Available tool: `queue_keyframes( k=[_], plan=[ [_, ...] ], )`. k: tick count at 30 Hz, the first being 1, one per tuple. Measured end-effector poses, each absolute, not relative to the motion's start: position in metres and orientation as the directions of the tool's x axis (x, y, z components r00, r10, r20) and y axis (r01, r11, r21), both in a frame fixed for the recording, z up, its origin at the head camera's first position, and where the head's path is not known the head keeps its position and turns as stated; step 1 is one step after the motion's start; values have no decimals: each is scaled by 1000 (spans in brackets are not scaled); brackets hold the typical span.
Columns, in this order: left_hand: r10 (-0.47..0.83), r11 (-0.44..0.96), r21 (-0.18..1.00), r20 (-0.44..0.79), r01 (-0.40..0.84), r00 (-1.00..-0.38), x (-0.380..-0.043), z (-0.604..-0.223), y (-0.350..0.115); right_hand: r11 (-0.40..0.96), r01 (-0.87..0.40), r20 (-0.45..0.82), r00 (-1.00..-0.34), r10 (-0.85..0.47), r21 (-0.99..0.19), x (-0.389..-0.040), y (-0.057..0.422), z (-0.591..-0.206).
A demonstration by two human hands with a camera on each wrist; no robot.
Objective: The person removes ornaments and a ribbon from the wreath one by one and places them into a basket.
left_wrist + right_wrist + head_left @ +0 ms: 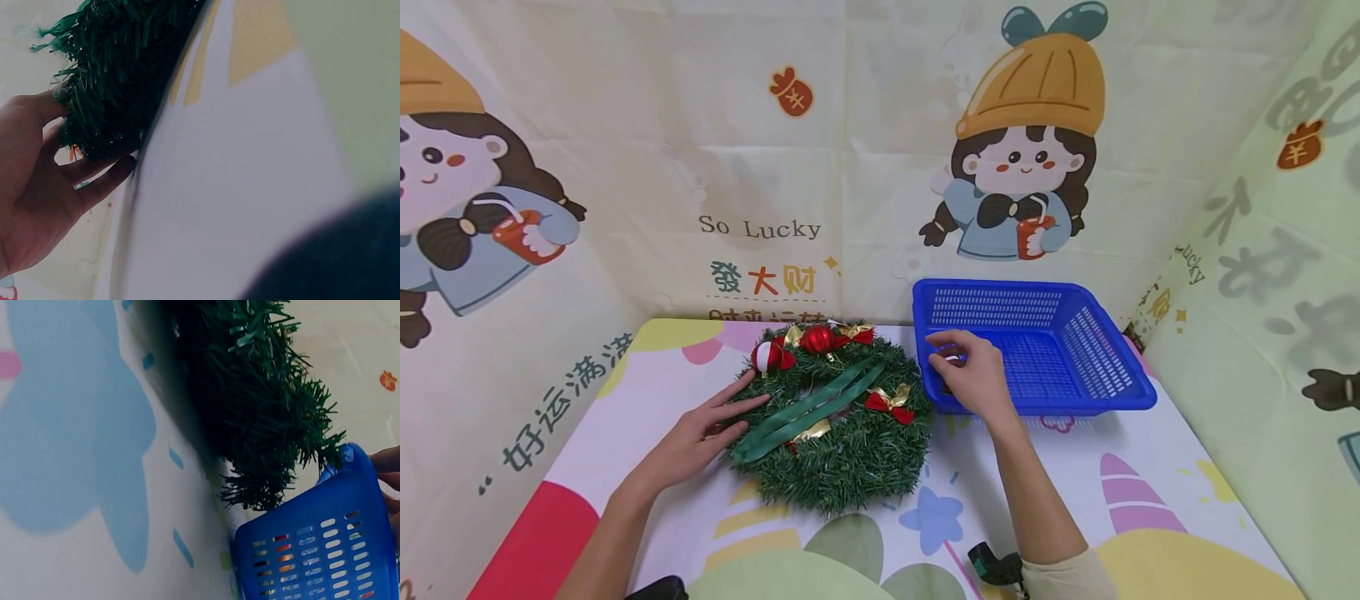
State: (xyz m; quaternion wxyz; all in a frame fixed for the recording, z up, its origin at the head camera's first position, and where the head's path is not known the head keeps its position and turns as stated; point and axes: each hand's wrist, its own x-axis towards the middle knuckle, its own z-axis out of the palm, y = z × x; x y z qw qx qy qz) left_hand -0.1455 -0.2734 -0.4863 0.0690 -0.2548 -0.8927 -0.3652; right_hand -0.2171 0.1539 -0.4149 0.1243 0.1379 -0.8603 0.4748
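Observation:
A green wreath point(850, 467) lies on the table, a long green ribbon point(812, 408) laid across its middle. Red and gold bows point(891, 404), a shiny red ball point(818, 339) and a red-and-white ball point(767, 357) decorate it. My left hand point(703, 437) rests at the wreath's left edge, fingers spread; in the left wrist view its fingertips point(119, 170) reach under the tinsel. My right hand point(973, 371) is bent over the left end of a blue plastic basket point(1037, 350). Something small and white shows by its fingers; I cannot tell whether they hold it.
Through the basket's slotted wall point(325, 550), bits of red and orange show in the right wrist view. A printed cloth point(880, 167) hangs behind and beside the patterned table point(1037, 508). A black device point(996, 567) is at my right forearm.

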Motion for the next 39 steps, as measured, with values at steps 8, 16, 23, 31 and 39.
queue_keyframes(
  k=[8, 16, 23, 31, 39],
  plan=[
    [390, 612, 615, 312, 497, -867, -143, -485, -278, 361, -386, 360, -922, -140, -849, -213, 133, -409],
    [399, 600, 616, 322, 510, -859, -144, -486, -276, 328, -399, 353, -916, -192, -856, -209, 117, -397],
    [397, 595, 628, 313, 501, -863, -145, -487, -274, 344, -397, 302, -906, -296, -851, -219, 99, -388],
    [398, 584, 641, 310, 499, -864, -145, -487, -274, 383, -382, 241, -899, -366, -841, -229, 79, -372],
    [402, 589, 634, 308, 501, -862, -145, -487, -275, 356, -360, 180, -875, -449, -862, -237, 60, -360]
  ],
)
